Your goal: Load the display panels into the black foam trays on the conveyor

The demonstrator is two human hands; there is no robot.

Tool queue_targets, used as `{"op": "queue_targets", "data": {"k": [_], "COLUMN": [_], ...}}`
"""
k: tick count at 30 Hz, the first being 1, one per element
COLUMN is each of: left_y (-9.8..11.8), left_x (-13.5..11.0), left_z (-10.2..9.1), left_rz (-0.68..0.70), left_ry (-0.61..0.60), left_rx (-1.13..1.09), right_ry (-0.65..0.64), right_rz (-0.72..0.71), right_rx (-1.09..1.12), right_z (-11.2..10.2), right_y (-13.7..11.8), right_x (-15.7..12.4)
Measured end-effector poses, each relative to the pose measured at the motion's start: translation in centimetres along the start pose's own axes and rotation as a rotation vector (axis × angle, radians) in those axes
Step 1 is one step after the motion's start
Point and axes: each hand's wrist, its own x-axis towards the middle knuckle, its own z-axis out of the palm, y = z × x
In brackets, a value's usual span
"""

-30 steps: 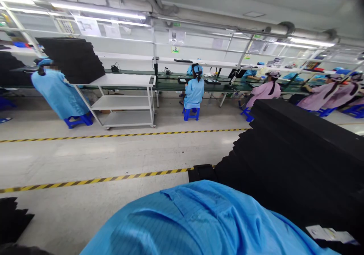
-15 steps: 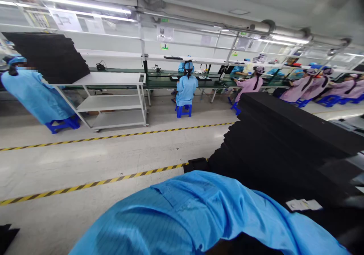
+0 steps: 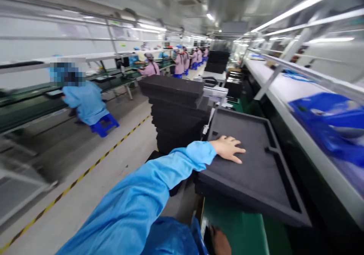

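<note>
Tray (image 3: 256, 175): lay recess up, within reach.
Left hand (image 3: 227, 149): fingers lay apart on it, perhaps steadying it.
Right hand (image 3: 221, 242): sat low; couldn't tell its fingers.

1 left hand (image 3: 229, 149) | 1 topmost black tray (image 3: 241, 126) | 1 blue-coated worker (image 3: 87, 101), foreground | at least 5 pink-coated workers (image 3: 150, 69), background | 1 striped floor line (image 3: 95, 165)

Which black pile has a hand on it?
The near pile on the right, topped by a wide, rimmed tray: the left hand is spread on it. No hand is on the taller pile to its left or the far pile.
</note>
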Motion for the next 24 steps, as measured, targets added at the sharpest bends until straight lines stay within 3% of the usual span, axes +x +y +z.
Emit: {"op": "queue_targets", "data": {"k": [5,9,12,15,20,24], "left_y": [-0.1,-0.1,-0.2,-0.3,-0.5,-0.3], "left_x": [-0.1,-0.1,0.0,0.0,0.0,-0.1], "left_z": [0.9,1.2,1.2,1.3,1.6,1.5], "left_rz": [0.011,0.002,0.003,-0.002,0.0,-0.007], "left_ry": [-0.006,-0.016,-0.028,-0.037,-0.029,-0.04], "left_rx": [0.022,0.007,0.004,0.018,0.022,0.025], "right_ry": [-0.174,-0.098,-0.027,-0.038,0.043,0.009], "right_rz": [0.033,0.05,0.105,0.116,0.101,0.119], "right_rx": [0.087,0.129,0.106,0.091,0.102,0.102], "right_z": [3.8,4.9,5.3,5.5,4.7,4.0], "right_y": [2.6,3.2,3.7,3.9,3.3,3.1], "right_x": [-0.9,-0.8,-0.8,-0.7,-0.5,-0.5]}}
